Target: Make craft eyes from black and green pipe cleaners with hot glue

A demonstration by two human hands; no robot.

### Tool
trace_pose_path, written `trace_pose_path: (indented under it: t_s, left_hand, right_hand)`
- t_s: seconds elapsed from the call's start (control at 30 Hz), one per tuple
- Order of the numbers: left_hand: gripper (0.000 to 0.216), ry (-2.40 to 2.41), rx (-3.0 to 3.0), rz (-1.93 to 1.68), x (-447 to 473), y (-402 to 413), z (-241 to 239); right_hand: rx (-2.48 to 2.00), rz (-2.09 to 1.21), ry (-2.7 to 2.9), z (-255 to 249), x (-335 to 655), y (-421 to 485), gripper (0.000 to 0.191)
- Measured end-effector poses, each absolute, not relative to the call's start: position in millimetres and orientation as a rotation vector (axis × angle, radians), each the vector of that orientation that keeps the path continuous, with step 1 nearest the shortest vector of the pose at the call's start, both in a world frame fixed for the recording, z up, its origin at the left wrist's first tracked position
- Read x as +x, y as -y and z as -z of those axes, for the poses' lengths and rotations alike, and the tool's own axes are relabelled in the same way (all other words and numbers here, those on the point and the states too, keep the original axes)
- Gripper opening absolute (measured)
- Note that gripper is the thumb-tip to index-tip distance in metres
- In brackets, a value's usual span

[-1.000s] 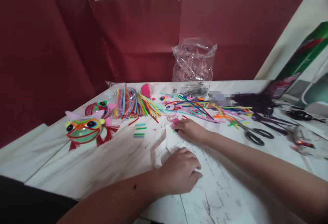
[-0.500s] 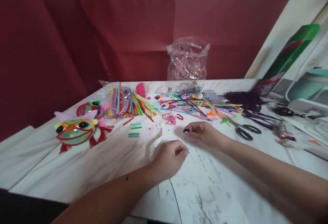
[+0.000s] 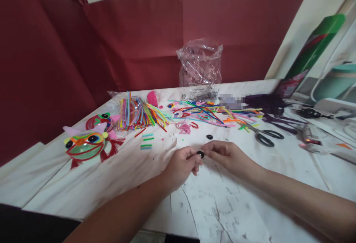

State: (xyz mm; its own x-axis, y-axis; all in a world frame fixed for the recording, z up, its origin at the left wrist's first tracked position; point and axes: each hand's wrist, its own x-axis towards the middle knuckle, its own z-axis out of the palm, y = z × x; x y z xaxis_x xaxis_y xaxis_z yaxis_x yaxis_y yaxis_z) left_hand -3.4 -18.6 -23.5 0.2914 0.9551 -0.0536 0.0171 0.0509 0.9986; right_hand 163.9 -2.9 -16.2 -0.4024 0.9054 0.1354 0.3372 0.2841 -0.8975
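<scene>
My left hand (image 3: 180,165) and my right hand (image 3: 225,156) meet over the white paper-covered table (image 3: 116,172). Both pinch one small black round piece (image 3: 200,154) between their fingertips. A second small black round piece (image 3: 209,137) lies on the table just beyond them. Pink curled bits (image 3: 184,127) lie a little further back.
A colourful mask-like craft face (image 3: 83,145) with a second one (image 3: 101,120) behind lies at the left. A heap of coloured sticks (image 3: 139,113) and strips (image 3: 211,113), black scissors (image 3: 264,136), purple threads (image 3: 274,106) and a clear plastic bag (image 3: 200,63) fill the back.
Both hands have lifted off the paper and come together. The right hand brought a black round piece from near the pink bits toward the left hand, which now pinches it too.
</scene>
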Motion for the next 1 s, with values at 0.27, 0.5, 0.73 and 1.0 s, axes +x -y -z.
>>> trace_pose_path:
  t_s: [0.27,0.5,0.73,1.0]
  left_hand:
    - [0.015,-1.08,1.465,-0.888,-4.7,19.5,26.0]
    - [0.008,-1.118,2.179,-0.878,-8.9,25.6,28.5]
    - [0.023,-0.966,2.553,-0.623,-6.2,33.6,34.2]
    - [0.022,-0.977,2.585,-0.56,-9.2,33.8,33.8]
  right_hand:
    - [-1.135,-1.2,1.86,17.8,162.8,7.2,0.02]
    - [-1.288,-0.908,1.818,6.0,205.7,-21.2,0.024]
    - [-1.443,-0.926,2.082,24.9,213.3,-18.3,0.021]
    - [-1.583,-0.691,2.126,33.5,215.2,-36.6,0.018]
